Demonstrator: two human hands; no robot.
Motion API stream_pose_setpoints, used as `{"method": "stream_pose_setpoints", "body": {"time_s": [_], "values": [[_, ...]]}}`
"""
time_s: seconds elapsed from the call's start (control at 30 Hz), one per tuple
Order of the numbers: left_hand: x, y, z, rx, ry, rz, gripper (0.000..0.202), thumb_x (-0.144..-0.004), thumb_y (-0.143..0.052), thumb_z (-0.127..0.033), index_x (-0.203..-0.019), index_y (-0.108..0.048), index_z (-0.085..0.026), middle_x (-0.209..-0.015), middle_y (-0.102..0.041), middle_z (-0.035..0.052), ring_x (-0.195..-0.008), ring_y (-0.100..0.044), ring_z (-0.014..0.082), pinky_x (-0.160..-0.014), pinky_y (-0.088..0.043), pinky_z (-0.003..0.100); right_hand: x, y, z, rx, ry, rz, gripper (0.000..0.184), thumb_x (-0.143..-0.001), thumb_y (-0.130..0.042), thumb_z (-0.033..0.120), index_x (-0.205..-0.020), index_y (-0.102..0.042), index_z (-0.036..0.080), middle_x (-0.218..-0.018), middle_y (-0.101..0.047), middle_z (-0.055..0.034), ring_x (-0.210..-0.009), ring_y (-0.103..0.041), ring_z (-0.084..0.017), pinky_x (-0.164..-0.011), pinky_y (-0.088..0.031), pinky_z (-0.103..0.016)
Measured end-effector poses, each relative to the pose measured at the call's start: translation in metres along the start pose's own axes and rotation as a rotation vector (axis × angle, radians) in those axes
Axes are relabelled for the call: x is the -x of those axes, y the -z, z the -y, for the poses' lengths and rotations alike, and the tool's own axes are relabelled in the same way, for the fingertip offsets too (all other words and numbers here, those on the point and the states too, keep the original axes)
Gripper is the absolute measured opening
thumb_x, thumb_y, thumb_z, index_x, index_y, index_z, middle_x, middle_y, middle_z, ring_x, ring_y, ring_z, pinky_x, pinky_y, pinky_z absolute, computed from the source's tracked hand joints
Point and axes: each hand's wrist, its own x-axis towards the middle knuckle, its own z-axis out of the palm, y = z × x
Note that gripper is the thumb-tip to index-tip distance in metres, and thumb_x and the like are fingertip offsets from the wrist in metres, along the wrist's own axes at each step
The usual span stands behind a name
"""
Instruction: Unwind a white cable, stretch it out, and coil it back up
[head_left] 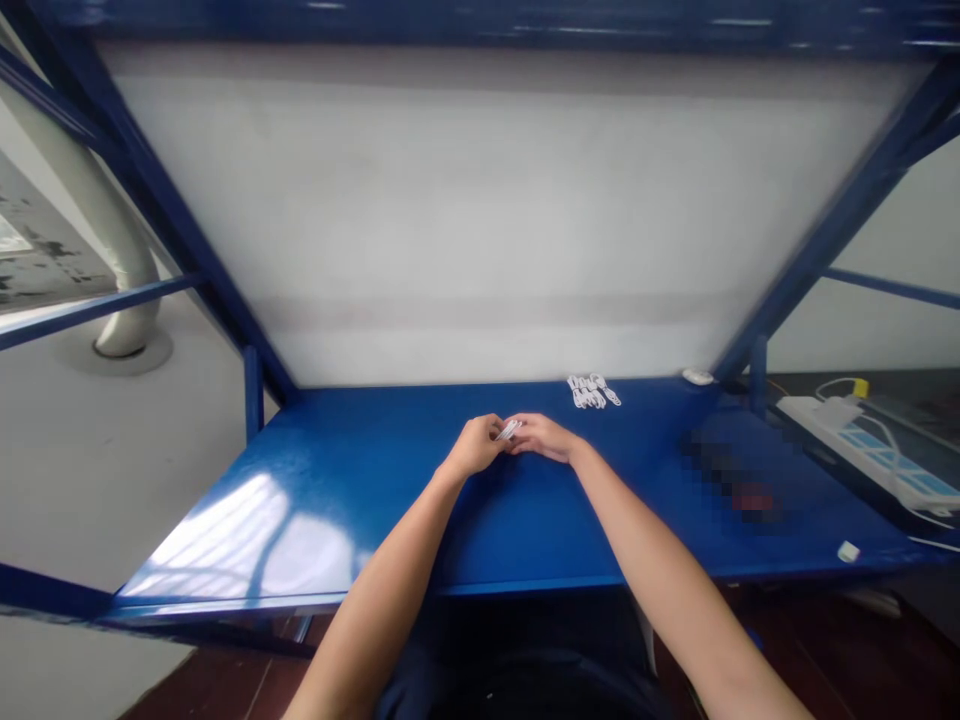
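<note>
- White, slim and made of strands lying side by side, the bundle (510, 430) slants between the two sets of fingers, just above or on the surface (375, 450); which of these cannot be told.
- Two hands hold this one bundle: the left hand (478, 444) has its fingers curled round the near side, and the right hand (545, 438) pinches it from the other side, fingertips almost meeting the left ones.
- Parts of the bundle are hidden by the fingers, so its full length and ends cannot be made out.
- Beyond the fingers and a little to the right lies one group of looped white cords (590, 391), several together, too close-packed to count.
- Farther right of the fingers, near the back edge, is one white rounded object (698, 377).
- Well to the right of the fingers and nearer the body sits one small whitish block (848, 552), by the front edge.
- Farthest right from the fingers is one white power strip (862, 450) with blue panels; a white adapter (838, 411) rests at its far end.
</note>
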Motion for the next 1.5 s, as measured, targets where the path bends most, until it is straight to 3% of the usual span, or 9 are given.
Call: {"method": "stream_pose_setpoints", "body": {"time_s": [0.2, 0.33, 0.67, 0.8, 0.9, 1.03, 1.23, 1.33, 1.5], "values": [[0.0, -0.001, -0.001, -0.25, -0.119, -0.12, 0.017, -0.081, -0.059, -0.03, -0.081, -0.069, -0.017, -0.08, -0.065, 0.0054, -0.077, -0.056, 0.0179, -0.071, -0.041, 0.028, -0.01, -0.003, -0.009, 0.107, 0.16, -0.175, 0.03, -0.074, -0.072, 0.037, -0.093, -0.07, 0.014, -0.09, -0.07, -0.0053, -0.079, -0.064, -0.012, -0.074, -0.052, -0.024], [-0.001, 0.0, 0.005, -0.348, -0.138, -0.198, 0.02, -0.08, -0.062, -0.035, -0.08, -0.07, -0.018, -0.096, -0.062, 0.008, -0.092, -0.054, 0.0221, -0.084, -0.041, 0.034, -0.01, -0.003, -0.009, 0.105, 0.173, -0.183, 0.032, -0.073, -0.072, 0.038, -0.094, -0.071, 0.014, -0.09, -0.071, -0.0063, -0.078, -0.064, -0.012, -0.073, -0.051, -0.024], [0.002, 0.003, 0.001, -0.264, -0.122, 0.021, 0.029, -0.09, -0.045, -0.039, -0.082, -0.062, -0.017, -0.077, -0.064, 0.0056, -0.068, -0.055, 0.0161, -0.064, -0.038, 0.025, -0.012, -0.004, -0.011, 0.081, 0.162, -0.244, 0.029, -0.071, -0.072, 0.036, -0.088, -0.068, 0.014, -0.079, -0.069, -0.0041, -0.07, -0.063, -0.012, -0.067, -0.052, -0.024], [0.004, 0.002, 0.0, -0.141, -0.115, 0.075, 0.031, -0.092, -0.04, -0.039, -0.084, -0.059, -0.016, -0.077, -0.064, 0.005, -0.067, -0.055, 0.0154, -0.062, -0.039, 0.024, -0.012, -0.009, -0.01, 0.452, 0.227, -0.407, 0.025, -0.079, -0.061, 0.038, -0.092, -0.063, 0.017, -0.067, -0.065, -0.0006, -0.058, -0.06, -0.013, -0.057, -0.048, -0.025], [0.004, 0.002, -0.001, -0.074, -0.161, 0.114, 0.03, -0.091, -0.041, -0.038, -0.082, -0.058, -0.016, -0.07, -0.062, 0.003, -0.061, -0.053, 0.0137, -0.059, -0.039, 0.023, -0.008, -0.016, -0.007, 0.793, 0.325, -0.505, 0.026, -0.085, -0.05, 0.041, -0.077, -0.061, 0.019, -0.067, -0.064, -0.0009, -0.062, -0.058, -0.014, -0.061, -0.043, -0.024], [0.004, 0.002, -0.005, -0.065, -0.205, 0.111, 0.032, -0.09, -0.044, -0.04, -0.076, -0.058, -0.015, -0.065, -0.059, 0.0015, -0.057, -0.048, 0.0112, -0.055, -0.036, 0.021, -0.005, -0.025, -0.004, 0.925, 0.379, -0.635, 0.04, -0.089, -0.041, 0.043, -0.058, -0.049, 0.02, -0.055, -0.053, 0.0015, -0.055, -0.047, -0.012, -0.057, -0.035, -0.022], [0.009, -0.005, -0.015, -0.045, -0.196, -0.075, 0.027, -0.09, -0.047, -0.039, -0.101, -0.058, -0.017, -0.086, -0.065, 0.0048, -0.073, -0.058, 0.0145, -0.07, -0.045, 0.025, -0.008, -0.023, -0.004, 0.824, 0.398, -0.884, 0.043, -0.087, -0.039, 0.05, -0.055, -0.041, 0.021, -0.053, -0.049, 0.0021, -0.054, -0.042, -0.012, -0.056, -0.035, -0.022], [0.012, -0.014, -0.017, -0.127, -0.249, -0.208, 0.028, -0.09, -0.048, -0.035, -0.111, -0.055, -0.019, -0.101, -0.064, 0.0081, -0.088, -0.06, 0.0181, -0.08, -0.046, 0.028, -0.012, -0.021, -0.005, 0.626, 0.35, -0.97, 0.045, -0.084, -0.039, 0.058, -0.057, -0.042, 0.022, -0.053, -0.05, 0.0007, -0.054, -0.046, -0.013, -0.053, -0.037, -0.023], [0.014, -0.021, -0.018, -0.304, -0.229, -0.302, 0.034, -0.09, -0.048, -0.04, -0.118, -0.053, -0.021, -0.11, -0.06, 0.0092, -0.092, -0.061, 0.019, -0.08, -0.046, 0.027, -0.019, -0.033, -0.011, 0.118, 0.197, -0.908, 0.047, -0.077, -0.046, 0.067, -0.061, -0.041, 0.024, -0.043, -0.039, 0.0049, -0.039, -0.04, -0.012, -0.039, -0.031, -0.025]]}}
